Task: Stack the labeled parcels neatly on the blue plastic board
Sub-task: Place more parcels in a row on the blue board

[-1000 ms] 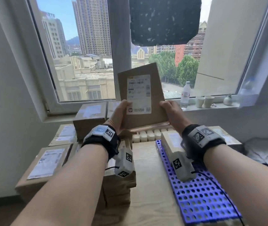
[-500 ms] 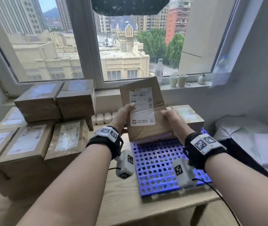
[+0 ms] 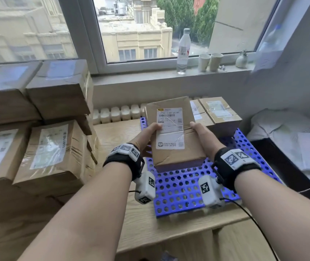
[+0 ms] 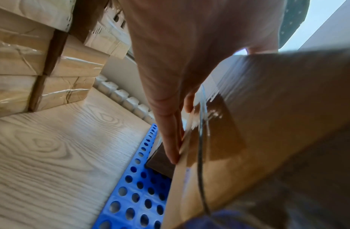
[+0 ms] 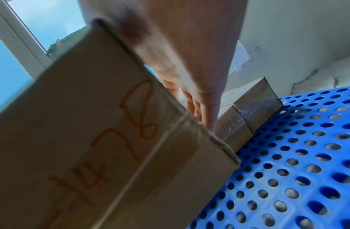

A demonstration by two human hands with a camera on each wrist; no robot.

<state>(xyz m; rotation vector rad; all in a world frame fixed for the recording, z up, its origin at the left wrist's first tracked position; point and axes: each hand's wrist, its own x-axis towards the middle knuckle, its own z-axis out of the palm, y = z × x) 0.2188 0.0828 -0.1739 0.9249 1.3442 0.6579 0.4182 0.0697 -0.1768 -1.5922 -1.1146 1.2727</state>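
Hands (image 3: 148,136) (image 3: 201,133) gripping parcel (image 3: 175,136) sides, thumbs on top, over blue board (image 3: 178,187)

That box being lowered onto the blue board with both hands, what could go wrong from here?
The held parcel is tilted, near edge low, so it may land crooked on the blue board.

The right hand has fingers close beside the two parcels already on the board; they could get pinched or nudge those parcels.

The left hand grips near the board's left edge, so the parcel could overhang.
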